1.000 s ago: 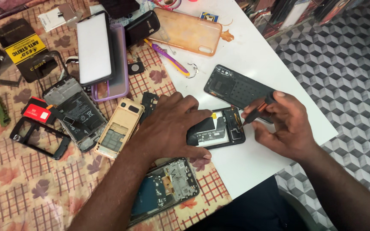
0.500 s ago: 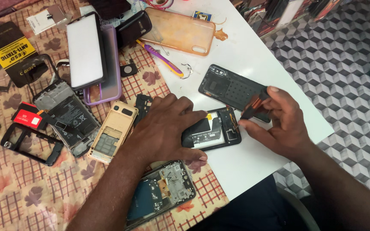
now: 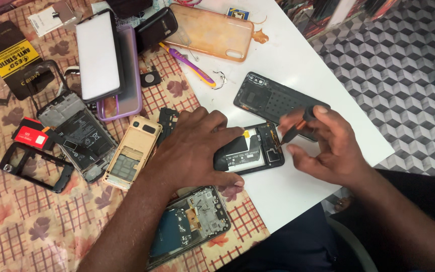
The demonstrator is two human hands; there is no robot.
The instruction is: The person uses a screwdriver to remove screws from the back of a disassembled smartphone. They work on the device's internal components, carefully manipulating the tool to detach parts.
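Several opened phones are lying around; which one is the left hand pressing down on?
The opened black phone on the white table, between both hands. The left hand covers its left half; the other opened phones lie untouched on the patterned cloth.

The left hand (image 3: pixel 195 151) covers much of the opened phone (image 3: pixel 250 148); the right hand (image 3: pixel 328 148) hides the screwdriver's (image 3: pixel 295 128) handle, while the frame's bottom edge crops a dismantled phone (image 3: pixel 190 226).
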